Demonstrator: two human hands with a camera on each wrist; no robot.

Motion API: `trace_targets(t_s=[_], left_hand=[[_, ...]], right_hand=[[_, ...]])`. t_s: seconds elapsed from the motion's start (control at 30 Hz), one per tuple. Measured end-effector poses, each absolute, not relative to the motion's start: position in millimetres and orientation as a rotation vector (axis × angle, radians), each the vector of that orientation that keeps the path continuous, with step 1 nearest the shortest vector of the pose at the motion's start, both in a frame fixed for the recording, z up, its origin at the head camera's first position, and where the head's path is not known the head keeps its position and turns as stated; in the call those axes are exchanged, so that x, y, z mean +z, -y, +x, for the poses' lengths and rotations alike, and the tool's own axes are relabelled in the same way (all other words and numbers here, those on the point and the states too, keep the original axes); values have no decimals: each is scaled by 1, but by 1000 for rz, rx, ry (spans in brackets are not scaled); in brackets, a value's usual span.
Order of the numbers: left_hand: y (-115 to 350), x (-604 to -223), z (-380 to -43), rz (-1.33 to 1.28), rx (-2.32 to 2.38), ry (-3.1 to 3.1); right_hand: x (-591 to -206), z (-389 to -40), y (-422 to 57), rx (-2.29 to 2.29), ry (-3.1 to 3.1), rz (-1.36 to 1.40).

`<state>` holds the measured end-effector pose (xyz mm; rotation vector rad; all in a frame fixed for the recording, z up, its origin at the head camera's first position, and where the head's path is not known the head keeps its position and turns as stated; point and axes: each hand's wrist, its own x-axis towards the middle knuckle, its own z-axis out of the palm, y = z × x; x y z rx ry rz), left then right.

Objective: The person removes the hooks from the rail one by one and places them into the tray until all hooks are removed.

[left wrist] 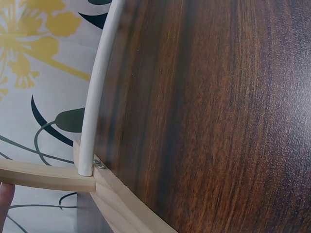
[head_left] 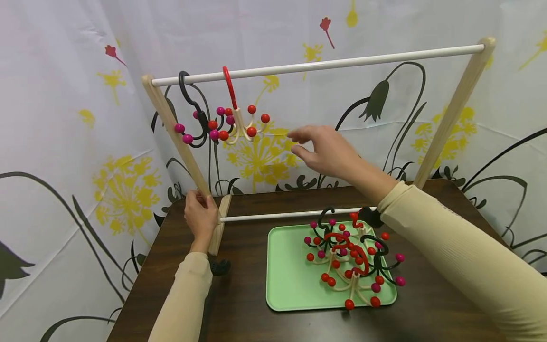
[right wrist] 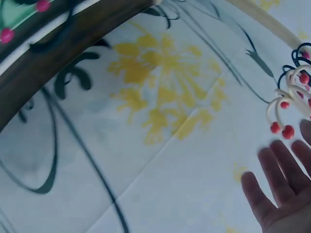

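Observation:
My left hand (head_left: pixel 201 214) grips the left wooden post (head_left: pixel 181 142) of a rack near its foot; in the left wrist view just a fingertip (left wrist: pixel 6 196) shows against the wood. My right hand (head_left: pixel 326 149) is in the air below the top white rod (head_left: pixel 316 65), holding nothing, its fingers apart in the right wrist view. To its left, a cream hanger (head_left: pixel 238 124) with a red hook and red balls hangs from the rod. Beside that hangs a black hanger (head_left: pixel 202 121) with pink and red balls. The two hangers' arms overlap in the head view.
A green tray (head_left: pixel 284 270) lies on the dark wooden table (head_left: pixel 239 304), its right side heaped with several more hangers (head_left: pixel 352 261). A lower white rod (head_left: pixel 273 216) runs behind the tray. The right post (head_left: pixel 455 111) leans outward, and a patterned curtain (head_left: pixel 265 28) hangs behind.

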<state>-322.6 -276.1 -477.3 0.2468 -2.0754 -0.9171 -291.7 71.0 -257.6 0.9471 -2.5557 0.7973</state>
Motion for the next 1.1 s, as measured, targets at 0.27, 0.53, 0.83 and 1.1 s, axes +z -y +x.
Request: trace_targets(t_s=[0.27,0.53,0.83,1.1], left_hand=[[278,-478,-322,235,-898,2059],[279,-478,-323,235,-892,2067],[276,-478,-324,224,-908,2065],[276,-478,-324,217,-908,2048]], right_hand=[[-239,-307,-18,1038,2363,906],[-223,-319,17,1136,2450,861],[-220,-326,22,993,2711,831],[-221,-329,6,846,2692,584]])
